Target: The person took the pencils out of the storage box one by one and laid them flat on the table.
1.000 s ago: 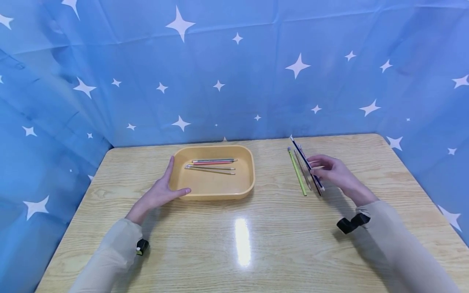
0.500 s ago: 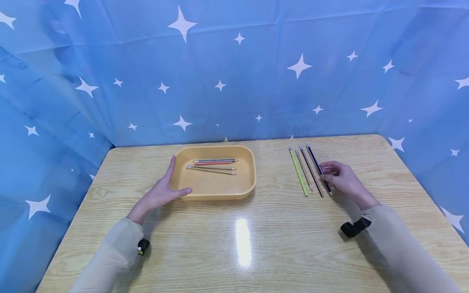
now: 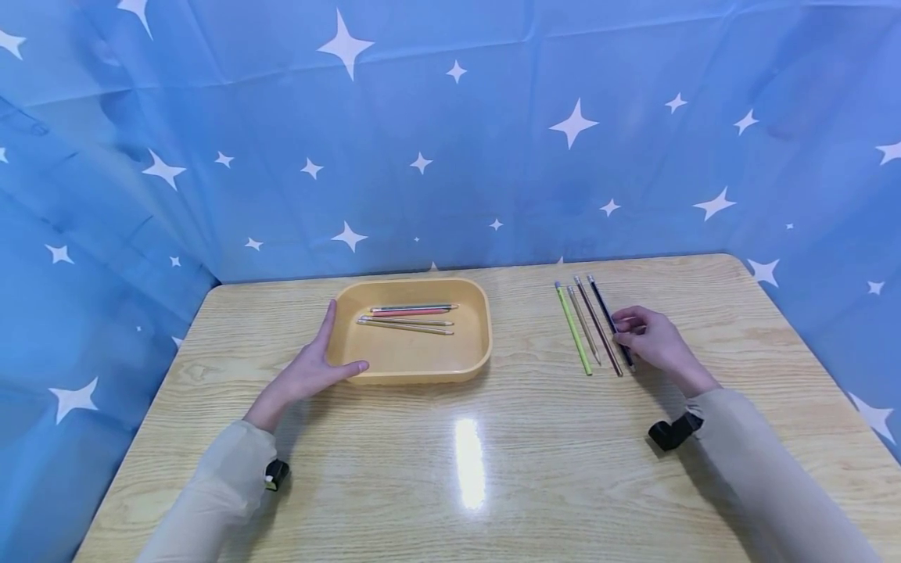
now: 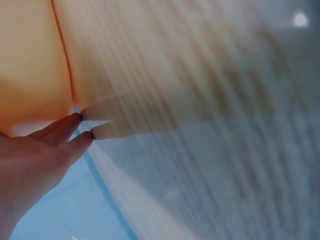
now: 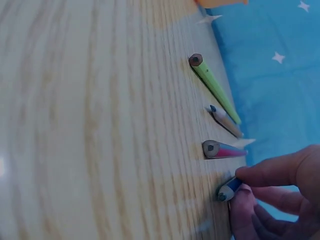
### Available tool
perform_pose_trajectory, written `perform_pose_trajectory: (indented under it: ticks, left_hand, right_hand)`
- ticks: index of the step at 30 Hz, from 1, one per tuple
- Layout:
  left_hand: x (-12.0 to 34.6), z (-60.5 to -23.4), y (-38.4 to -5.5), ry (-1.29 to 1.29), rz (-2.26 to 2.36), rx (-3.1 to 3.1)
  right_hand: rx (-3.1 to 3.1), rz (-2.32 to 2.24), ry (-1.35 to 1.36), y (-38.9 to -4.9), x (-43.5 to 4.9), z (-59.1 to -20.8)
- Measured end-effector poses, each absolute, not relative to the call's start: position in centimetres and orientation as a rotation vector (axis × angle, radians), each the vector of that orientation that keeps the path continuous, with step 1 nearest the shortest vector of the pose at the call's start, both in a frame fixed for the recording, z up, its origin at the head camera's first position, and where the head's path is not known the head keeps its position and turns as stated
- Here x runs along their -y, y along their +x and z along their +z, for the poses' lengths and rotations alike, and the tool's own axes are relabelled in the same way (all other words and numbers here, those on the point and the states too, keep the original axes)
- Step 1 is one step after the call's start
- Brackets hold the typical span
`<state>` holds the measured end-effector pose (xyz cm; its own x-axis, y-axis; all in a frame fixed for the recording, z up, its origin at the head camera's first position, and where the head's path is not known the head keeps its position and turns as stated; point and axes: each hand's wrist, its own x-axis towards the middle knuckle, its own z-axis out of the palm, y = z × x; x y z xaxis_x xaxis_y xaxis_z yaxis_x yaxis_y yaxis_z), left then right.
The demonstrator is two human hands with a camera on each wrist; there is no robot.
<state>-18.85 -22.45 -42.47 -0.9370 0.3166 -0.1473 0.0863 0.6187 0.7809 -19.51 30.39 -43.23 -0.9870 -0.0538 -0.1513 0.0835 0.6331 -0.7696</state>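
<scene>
My left hand (image 3: 310, 366) lies against the left side of a yellow-orange tray (image 3: 422, 378), thumb and fingers spread and straight along its rim. Inside the tray are several pencils (image 3: 408, 313), dark green, red and gold. At the right, my right hand (image 3: 656, 339) pinches a dark blue pencil (image 3: 601, 300) between thumb and fingers; the right wrist view shows its tip (image 5: 225, 194) close over the tabletop. Left of it, side by side, lie a lime green pencil (image 3: 573, 328), a gold pencil (image 3: 583, 324) and a reddish-brown pencil (image 3: 598, 327).
The wooden table (image 3: 394, 469) has a bright light reflection near its middle. A blue curtain (image 3: 464, 156) with white stars hangs behind the table's far edge and at both sides.
My right hand has moved slightly right with the dark blue pencil, which crossed the reddish-brown one and now lines up beside it. The left hand and tray stay put.
</scene>
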Motion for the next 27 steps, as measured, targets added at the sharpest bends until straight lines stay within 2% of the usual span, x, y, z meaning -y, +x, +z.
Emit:
perform_pose_trajectory:
  ticks: [27]
  left_hand:
    - [22.5, -42.34, -18.74, 0.309, 1.23, -2.558]
  right_hand:
    - [-2.632, -1.393, -0.056, -19.62, -30.68, -42.79]
